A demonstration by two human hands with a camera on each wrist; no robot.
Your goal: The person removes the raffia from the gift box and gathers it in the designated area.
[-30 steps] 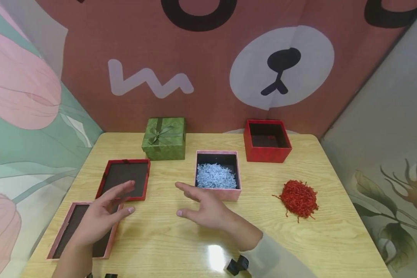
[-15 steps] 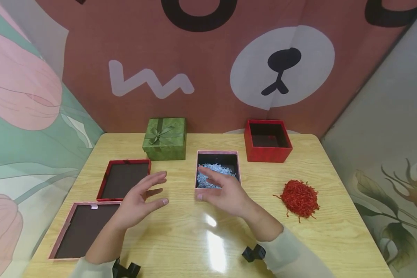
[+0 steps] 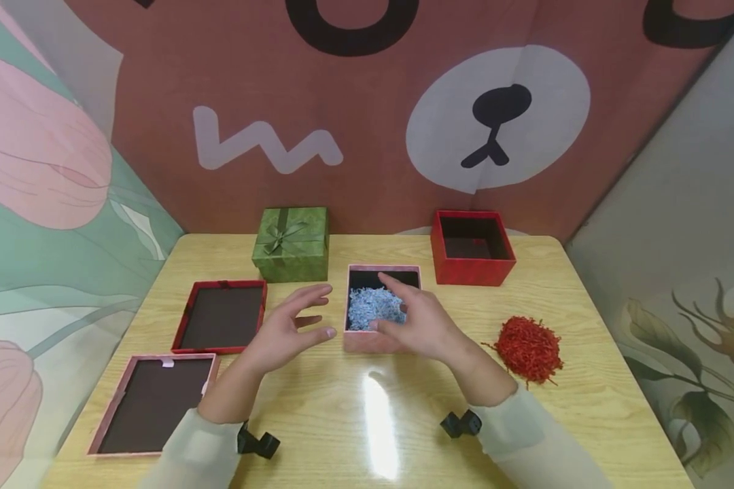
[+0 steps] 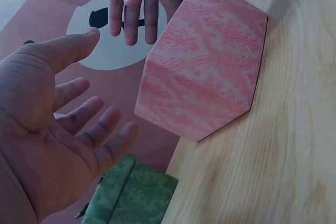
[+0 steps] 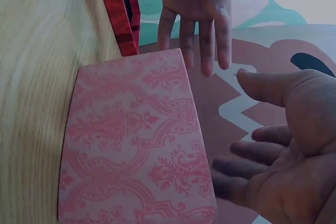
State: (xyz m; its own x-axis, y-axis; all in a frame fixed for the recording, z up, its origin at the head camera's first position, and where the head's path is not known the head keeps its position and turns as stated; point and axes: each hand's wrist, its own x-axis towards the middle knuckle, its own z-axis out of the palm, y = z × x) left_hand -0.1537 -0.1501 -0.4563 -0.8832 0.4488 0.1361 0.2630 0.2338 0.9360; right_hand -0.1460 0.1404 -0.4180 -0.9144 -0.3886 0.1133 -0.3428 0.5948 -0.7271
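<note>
At mid-desk (image 3: 318, 421), both my hands, left (image 3: 287, 333) and right (image 3: 425, 326), have advanced to flank the pink box (image 3: 367, 343) of blue shreds (image 3: 373, 307); fingers spread, grasping nothing, contact not yet made.

The right hand (image 3: 425, 324) covers the pink box's (image 3: 367, 341) right wall and part of the blue shreds (image 3: 370, 307). Whether either hand touches the box cannot be told. The left wrist view cuts off the green box (image 4: 131, 198) at its bottom edge.
</note>
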